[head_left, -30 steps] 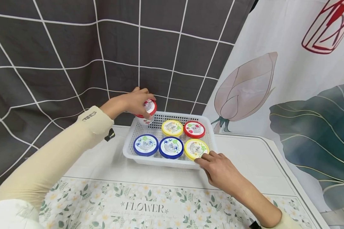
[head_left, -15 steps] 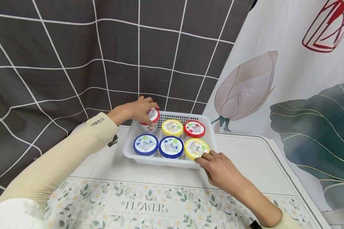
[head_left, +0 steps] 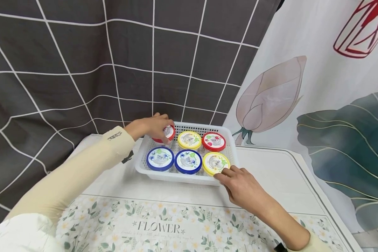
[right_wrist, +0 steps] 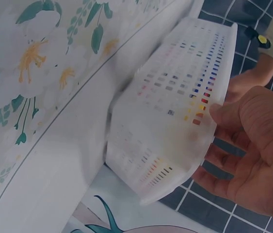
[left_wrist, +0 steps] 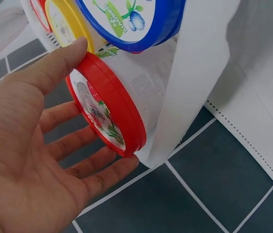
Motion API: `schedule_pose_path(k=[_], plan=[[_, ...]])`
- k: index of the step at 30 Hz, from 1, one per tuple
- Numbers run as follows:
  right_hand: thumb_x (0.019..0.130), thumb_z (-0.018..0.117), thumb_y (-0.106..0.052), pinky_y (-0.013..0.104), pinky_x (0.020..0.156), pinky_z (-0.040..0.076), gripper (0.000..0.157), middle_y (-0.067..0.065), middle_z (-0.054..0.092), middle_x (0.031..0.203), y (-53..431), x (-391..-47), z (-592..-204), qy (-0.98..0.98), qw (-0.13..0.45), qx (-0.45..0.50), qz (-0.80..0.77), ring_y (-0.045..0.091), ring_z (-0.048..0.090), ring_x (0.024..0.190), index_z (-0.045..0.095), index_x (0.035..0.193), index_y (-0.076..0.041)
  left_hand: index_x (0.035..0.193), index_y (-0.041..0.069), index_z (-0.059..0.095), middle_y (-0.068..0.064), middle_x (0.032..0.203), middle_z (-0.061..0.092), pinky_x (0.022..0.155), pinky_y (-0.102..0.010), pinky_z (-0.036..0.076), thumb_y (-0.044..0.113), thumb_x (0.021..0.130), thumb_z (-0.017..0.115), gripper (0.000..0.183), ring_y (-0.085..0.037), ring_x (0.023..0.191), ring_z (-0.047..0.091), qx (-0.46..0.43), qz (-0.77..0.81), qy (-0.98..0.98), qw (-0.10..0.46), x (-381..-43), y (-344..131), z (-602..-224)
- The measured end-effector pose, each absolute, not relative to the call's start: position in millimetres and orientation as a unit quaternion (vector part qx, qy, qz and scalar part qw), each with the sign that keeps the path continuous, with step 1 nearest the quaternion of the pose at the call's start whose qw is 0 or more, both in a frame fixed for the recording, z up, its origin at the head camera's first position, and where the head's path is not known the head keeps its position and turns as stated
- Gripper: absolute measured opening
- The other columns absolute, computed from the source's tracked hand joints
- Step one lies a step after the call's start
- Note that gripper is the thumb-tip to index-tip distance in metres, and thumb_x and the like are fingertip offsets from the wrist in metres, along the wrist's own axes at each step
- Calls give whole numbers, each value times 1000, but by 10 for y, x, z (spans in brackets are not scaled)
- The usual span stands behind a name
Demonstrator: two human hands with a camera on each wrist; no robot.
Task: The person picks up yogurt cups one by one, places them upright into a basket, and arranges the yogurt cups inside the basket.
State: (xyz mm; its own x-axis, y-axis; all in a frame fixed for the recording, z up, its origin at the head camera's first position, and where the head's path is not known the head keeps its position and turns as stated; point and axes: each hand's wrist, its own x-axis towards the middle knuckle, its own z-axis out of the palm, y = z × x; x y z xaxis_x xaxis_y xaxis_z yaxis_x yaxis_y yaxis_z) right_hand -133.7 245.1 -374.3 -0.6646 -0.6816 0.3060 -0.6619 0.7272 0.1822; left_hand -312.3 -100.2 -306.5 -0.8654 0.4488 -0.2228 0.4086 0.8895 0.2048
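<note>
A white perforated plastic basket (head_left: 181,179) holds several round tubs with coloured lids. My left hand (head_left: 153,126) is at its back left corner, thumb and fingers spread around the lid of a red-lidded tub (head_left: 169,132). In the left wrist view that red lid (left_wrist: 126,111) shows cherry-like fruit, with thumb and fingertips at opposite edges. At the front right corner my right hand (head_left: 244,187) grips the basket rim, thumb on the outer wall (right_wrist: 175,92) in the right wrist view. Two blue-lidded tubs (head_left: 160,159) sit in front; a yellow-lidded tub (head_left: 216,163) lies beside the right fingers.
Another yellow-lidded tub (head_left: 189,140) and another red-lidded tub (head_left: 213,141) sit in the back row. A white table (head_left: 271,171) with a flower-printed cover (head_left: 159,225) lies beneath. A dark checked curtain (head_left: 129,45) hangs close behind the basket.
My left hand has lowered the red-lidded tub, first tilted above the back left corner, down into the basket and slightly right. The right hand stays at the rim.
</note>
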Motion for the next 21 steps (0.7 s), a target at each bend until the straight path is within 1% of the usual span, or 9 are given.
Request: schedule_pose_path(k=[5,10,16,21], plan=[[91,85,1,39,73,61,36,0,79,104,2461,-1336,-3741,-912,178,368,-28,20,67,90,79,120,-18,168,15,52,-17,168,51,123,-65,54,36,92,91,88,-41,155,42,215,74,962,152,-3152,-942,-3079],[91,85,1,38,73,60,36,0,79,104,2460,-1340,-3747,-912,178,369,-26,20,67,90,78,120,-18,167,15,53,-18,167,51,121,-66,55,36,93,91,86,-41,154,43,223,54,959,164,-3163,-888,-3092],[91,85,1,38,73,60,37,0,79,104,2458,-1344,-3748,-912,177,368,-26,20,67,90,79,121,-19,169,18,51,-18,175,45,125,-72,49,40,93,90,88,-43,161,38,214,31,959,183,-3187,-848,-3133],[90,86,1,38,73,60,37,0,79,105,2459,-1348,-3746,-912,176,368,-25,20,66,90,79,121,-19,171,19,49,-17,178,42,126,-71,48,43,93,90,91,-44,165,35,210,20,958,193,-3210,-822,-3164]])
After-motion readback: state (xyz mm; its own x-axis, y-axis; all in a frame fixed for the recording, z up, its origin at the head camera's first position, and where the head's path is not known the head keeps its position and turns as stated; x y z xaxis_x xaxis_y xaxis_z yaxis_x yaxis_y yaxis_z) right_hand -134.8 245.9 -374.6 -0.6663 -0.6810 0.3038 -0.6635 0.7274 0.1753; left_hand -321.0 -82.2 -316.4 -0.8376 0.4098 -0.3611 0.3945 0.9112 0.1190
